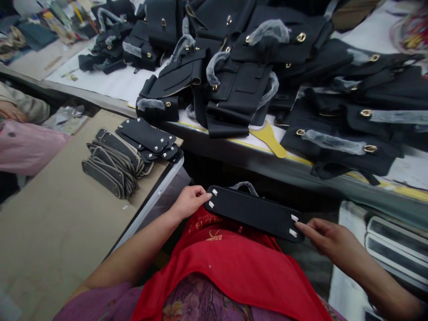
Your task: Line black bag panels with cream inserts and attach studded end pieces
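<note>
A long black bag-bottom panel (254,213) with small white tabs at both ends lies across my lap, over a red apron (240,263). My left hand (189,201) pinches its left end with curled fingers. At the panel's right end, my right hand (329,238) touches the white tabs with its fingertips, fingers bent and close together. A plastic-wrapped handle (245,186) pokes up behind the panel.
Two stacks of similar flat oblong panels (129,154) sit on a brown board (56,223) to my left. A heap of black bags with gold clasps (274,76) covers the white table ahead. A person in pink (23,142) is at far left. White trays (394,243) stand lower right.
</note>
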`<action>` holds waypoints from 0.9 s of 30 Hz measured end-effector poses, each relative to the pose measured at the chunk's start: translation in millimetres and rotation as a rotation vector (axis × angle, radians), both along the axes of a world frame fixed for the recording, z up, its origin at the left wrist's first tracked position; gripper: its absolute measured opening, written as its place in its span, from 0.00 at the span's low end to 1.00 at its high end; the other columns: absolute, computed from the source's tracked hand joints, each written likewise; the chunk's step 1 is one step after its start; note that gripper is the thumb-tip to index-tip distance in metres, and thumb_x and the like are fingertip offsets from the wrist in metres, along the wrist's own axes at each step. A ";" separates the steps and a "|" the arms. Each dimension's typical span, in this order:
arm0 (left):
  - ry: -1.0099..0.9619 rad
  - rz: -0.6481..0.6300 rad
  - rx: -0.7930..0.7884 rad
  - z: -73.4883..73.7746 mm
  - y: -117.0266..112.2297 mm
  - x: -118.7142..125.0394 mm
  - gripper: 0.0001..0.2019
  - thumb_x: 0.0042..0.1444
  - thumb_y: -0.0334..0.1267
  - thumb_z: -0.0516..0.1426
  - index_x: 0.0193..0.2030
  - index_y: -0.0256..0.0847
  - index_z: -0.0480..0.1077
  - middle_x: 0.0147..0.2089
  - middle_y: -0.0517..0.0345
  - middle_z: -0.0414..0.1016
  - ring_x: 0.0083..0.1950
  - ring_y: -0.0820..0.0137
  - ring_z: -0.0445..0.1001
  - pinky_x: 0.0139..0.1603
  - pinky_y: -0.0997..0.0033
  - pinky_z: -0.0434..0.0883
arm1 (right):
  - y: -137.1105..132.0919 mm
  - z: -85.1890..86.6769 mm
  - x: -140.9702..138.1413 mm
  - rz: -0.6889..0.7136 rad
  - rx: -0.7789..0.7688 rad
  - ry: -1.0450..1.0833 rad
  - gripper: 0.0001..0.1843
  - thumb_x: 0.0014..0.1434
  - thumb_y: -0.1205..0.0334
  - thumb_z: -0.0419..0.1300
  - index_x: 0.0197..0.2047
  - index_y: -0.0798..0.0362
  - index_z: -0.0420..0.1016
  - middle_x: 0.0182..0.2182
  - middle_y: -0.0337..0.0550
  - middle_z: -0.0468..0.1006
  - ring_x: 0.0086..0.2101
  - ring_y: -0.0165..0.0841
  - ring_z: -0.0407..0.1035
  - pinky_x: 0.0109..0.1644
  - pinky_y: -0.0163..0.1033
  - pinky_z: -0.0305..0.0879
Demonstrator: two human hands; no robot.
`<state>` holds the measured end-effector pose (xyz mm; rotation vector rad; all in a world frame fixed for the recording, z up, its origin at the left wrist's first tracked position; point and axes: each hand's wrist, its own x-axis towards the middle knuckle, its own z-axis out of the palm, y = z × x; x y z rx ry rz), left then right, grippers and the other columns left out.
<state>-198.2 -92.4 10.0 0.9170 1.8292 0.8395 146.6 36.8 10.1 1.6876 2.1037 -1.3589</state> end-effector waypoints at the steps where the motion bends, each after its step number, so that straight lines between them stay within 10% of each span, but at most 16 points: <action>1: -0.013 0.004 -0.004 -0.5 0.4 -0.6 0.16 0.49 0.49 0.57 0.25 0.36 0.68 0.25 0.58 0.72 0.27 0.72 0.68 0.29 0.73 0.64 | 0.3 -0.2 0.3 -0.002 -0.003 -0.006 0.27 0.51 0.35 0.53 0.19 0.51 0.62 0.14 0.35 0.59 0.17 0.26 0.53 0.20 0.34 0.50; 27: 0.380 -0.238 -0.070 11.8 13.0 -8.4 0.15 0.53 0.45 0.54 0.22 0.38 0.65 0.19 0.64 0.62 0.22 0.76 0.60 0.24 0.74 0.52 | 2.7 7.1 -10.6 0.022 -0.017 -0.228 0.26 0.50 0.34 0.50 0.20 0.49 0.65 0.14 0.41 0.66 0.18 0.31 0.59 0.25 0.39 0.53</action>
